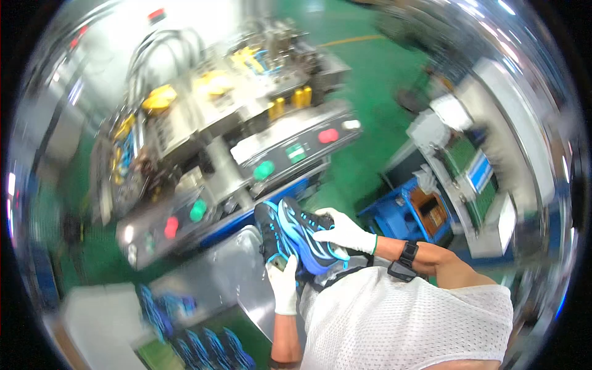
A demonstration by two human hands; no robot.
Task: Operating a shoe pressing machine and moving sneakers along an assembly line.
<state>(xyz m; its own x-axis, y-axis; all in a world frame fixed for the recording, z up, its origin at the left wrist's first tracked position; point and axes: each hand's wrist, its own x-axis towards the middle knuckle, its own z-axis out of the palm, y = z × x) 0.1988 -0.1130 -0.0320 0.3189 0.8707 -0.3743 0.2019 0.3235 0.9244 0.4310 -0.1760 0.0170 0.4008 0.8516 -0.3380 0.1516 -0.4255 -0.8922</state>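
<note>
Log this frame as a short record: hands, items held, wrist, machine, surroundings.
Left hand: white-gloved, holding one black-and-blue shoe by its end nearest the body
Right hand: white-gloved, holding a second shoe beside it
Right wrist: black strapped device
Ahead: blurred machine with green buttons and red buttons
Lower left: more shoes
Right: blue crate

Around me the room is bright: strip lights [505,7] glint at the upper right and a white surface [213,18] glares beyond the machine [216,120]. Motion blur smears the machine; the shoes [302,234] look sharper. Outer edges bend, and the corners go black.
</note>
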